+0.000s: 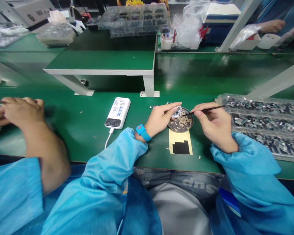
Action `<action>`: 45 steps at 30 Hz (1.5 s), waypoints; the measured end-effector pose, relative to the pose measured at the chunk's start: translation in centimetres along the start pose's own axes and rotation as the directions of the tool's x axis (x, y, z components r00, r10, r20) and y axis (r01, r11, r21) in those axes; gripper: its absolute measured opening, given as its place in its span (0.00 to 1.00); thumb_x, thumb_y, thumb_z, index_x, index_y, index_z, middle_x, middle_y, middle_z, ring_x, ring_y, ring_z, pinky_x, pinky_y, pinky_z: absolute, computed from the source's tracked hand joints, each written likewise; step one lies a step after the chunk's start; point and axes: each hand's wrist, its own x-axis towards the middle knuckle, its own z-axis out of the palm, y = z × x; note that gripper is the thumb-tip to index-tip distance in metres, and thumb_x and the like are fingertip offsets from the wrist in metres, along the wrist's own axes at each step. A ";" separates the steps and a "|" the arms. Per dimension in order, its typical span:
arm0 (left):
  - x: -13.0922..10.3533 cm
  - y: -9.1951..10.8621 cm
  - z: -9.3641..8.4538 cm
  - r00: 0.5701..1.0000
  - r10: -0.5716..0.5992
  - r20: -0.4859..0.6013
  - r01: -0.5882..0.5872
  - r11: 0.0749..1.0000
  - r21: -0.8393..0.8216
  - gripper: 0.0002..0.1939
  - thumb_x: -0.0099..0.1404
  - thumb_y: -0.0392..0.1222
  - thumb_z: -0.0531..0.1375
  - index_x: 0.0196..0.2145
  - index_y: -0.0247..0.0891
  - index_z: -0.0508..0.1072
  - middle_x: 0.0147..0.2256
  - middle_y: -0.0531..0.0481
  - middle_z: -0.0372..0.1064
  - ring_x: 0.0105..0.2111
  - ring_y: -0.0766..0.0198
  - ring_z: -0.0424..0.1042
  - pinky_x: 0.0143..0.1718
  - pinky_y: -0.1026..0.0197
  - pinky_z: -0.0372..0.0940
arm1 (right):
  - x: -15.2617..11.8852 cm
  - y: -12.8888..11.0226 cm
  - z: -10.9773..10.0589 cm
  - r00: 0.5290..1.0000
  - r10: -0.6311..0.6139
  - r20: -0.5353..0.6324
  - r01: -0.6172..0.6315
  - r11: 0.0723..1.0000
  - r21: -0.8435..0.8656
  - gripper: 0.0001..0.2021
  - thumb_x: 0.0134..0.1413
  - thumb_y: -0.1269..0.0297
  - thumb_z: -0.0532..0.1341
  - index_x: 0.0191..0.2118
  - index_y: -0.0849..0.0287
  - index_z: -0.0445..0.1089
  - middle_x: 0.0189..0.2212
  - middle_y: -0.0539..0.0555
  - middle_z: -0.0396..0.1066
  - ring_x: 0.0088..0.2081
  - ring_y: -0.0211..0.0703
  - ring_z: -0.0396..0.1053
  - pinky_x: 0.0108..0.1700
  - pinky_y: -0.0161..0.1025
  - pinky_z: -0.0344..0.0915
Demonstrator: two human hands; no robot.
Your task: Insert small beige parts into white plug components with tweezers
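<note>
Between thumb and fingers, my left hand (158, 120) grips a small white electronic part (177, 112) over a round dark dish (186, 126). Many tiny tan pieces lie in that dish. Pinched in my right hand (214, 124) is a pair of dark tweezers (208, 109), the tip at the white part's edge. Beneath the dish, a pale yellow sheet (171, 137) sticks out toward me, with a black cut shape (181, 148) on it. A blue band circles my left wrist.
A white power bank (118, 112) with a cable lies left of my hands. Clear trays (267, 123) of small parts stand at right. Behind rises a green-topped shelf (100, 62) carrying a compartment box (137, 18). A co-worker's arm (31, 124) rests at left.
</note>
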 end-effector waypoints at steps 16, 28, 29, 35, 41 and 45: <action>0.0 0.1 0.0 1.000 0.015 0.009 -0.015 1.000 -0.025 0.16 0.74 0.44 0.59 0.54 0.40 0.80 0.53 0.47 0.77 0.50 0.56 0.78 0.54 0.56 0.72 | 0.0 -0.2 0.0 0.999 -0.040 0.009 0.040 0.999 -0.032 0.05 0.61 0.60 0.67 0.40 0.53 0.76 0.39 0.53 0.79 0.42 0.48 0.77 0.47 0.48 0.75; 0.8 -0.5 -0.8 0.996 -0.047 -0.072 0.045 0.999 -0.020 0.17 0.72 0.46 0.60 0.53 0.37 0.79 0.50 0.45 0.79 0.35 0.62 0.79 0.40 0.59 0.76 | 0.1 -0.4 -0.2 0.989 0.096 0.116 -0.118 0.973 0.196 0.13 0.65 0.50 0.63 0.37 0.56 0.71 0.33 0.53 0.77 0.36 0.43 0.76 0.41 0.44 0.75; 0.9 -0.6 -0.9 0.994 -0.065 -0.091 0.062 0.998 -0.032 0.17 0.71 0.45 0.60 0.52 0.36 0.79 0.49 0.44 0.79 0.35 0.61 0.79 0.39 0.59 0.76 | 0.1 -0.9 -0.6 0.982 0.114 0.148 -0.149 0.955 0.256 0.15 0.67 0.49 0.60 0.36 0.56 0.69 0.31 0.52 0.76 0.33 0.42 0.76 0.38 0.43 0.75; 1.1 -0.6 -0.6 0.972 -0.215 -0.098 0.195 0.964 -0.179 0.18 0.61 0.33 0.64 0.48 0.37 0.67 0.41 0.47 0.76 0.31 0.62 0.80 0.27 0.65 0.73 | 2.5 -1.7 -7.9 0.989 0.089 -0.118 -0.098 0.993 -0.071 0.13 0.66 0.50 0.60 0.37 0.54 0.72 0.22 0.47 0.69 0.24 0.40 0.69 0.30 0.39 0.67; 0.8 -0.5 -0.4 0.975 -0.224 -0.009 0.218 0.958 -0.184 0.21 0.62 0.38 0.67 0.50 0.38 0.66 0.40 0.47 0.76 0.30 0.62 0.79 0.25 0.65 0.72 | 5.8 4.6 -13.2 0.908 0.393 -0.146 -0.357 0.543 -0.761 0.18 0.58 0.48 0.63 0.40 0.58 0.80 0.33 0.60 0.79 0.36 0.55 0.75 0.37 0.45 0.65; 0.7 -0.5 -0.6 0.974 -0.217 0.070 0.223 0.968 -0.110 0.14 0.63 0.43 0.68 0.44 0.35 0.77 0.43 0.43 0.78 0.28 0.63 0.79 0.28 0.63 0.74 | 6.6 6.2 -12.0 0.891 0.436 -0.127 -0.303 0.363 -0.881 0.25 0.57 0.40 0.61 0.45 0.57 0.81 0.39 0.65 0.80 0.42 0.62 0.76 0.39 0.47 0.66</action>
